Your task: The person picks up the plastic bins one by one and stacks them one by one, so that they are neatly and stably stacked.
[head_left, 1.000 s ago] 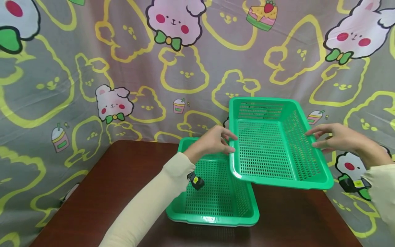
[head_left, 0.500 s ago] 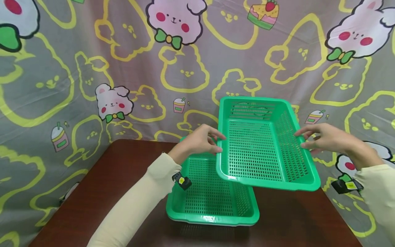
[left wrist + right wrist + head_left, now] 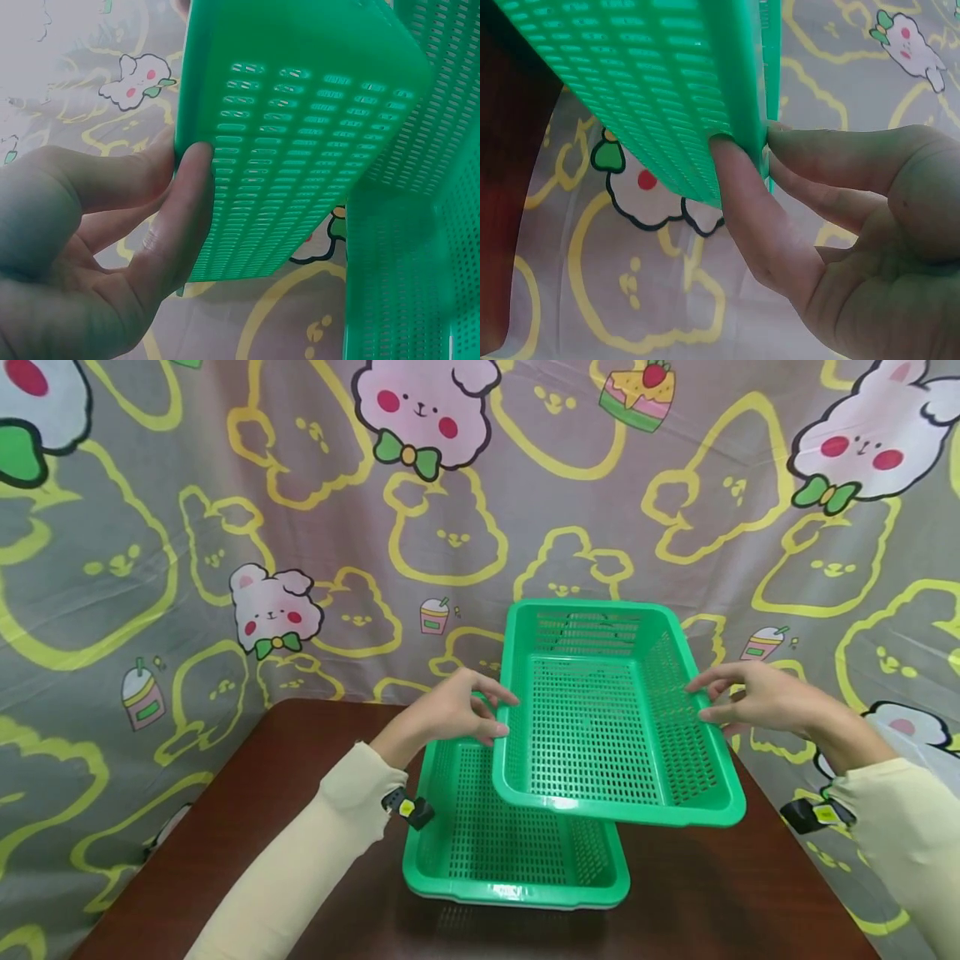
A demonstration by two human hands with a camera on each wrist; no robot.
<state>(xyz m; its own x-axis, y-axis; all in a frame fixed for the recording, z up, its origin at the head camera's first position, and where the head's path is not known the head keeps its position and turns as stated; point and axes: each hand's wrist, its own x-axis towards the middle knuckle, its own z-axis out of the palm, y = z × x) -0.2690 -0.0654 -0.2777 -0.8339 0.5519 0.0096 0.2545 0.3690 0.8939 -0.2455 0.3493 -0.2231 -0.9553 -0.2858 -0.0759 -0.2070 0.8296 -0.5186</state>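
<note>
A green perforated plastic basket (image 3: pixel 592 727) hangs in the air in the head view, its opening tipped toward me. My left hand (image 3: pixel 457 706) pinches its left rim between thumb and fingers; the left wrist view shows the thumb on the outer side wall (image 3: pixel 300 142). On the opposite rim, my right hand (image 3: pixel 761 697) pinches in the same way, and its thumb (image 3: pixel 754 217) lies against the slotted outside in the right wrist view. Beneath stands a second green basket (image 3: pixel 517 892) of like shape, partly hidden by the raised one.
The lower basket stands on a dark reddish-brown table (image 3: pixel 300 793). A grey curtain (image 3: pixel 330 535) with cartoon rabbits and yellow outlines hangs behind and along both sides. Each wrist carries a small black camera on a strap.
Both hands have carried the raised basket leftward, so it overlaps more of the lower basket. The lower basket has stayed in place, and both grips are unchanged.
</note>
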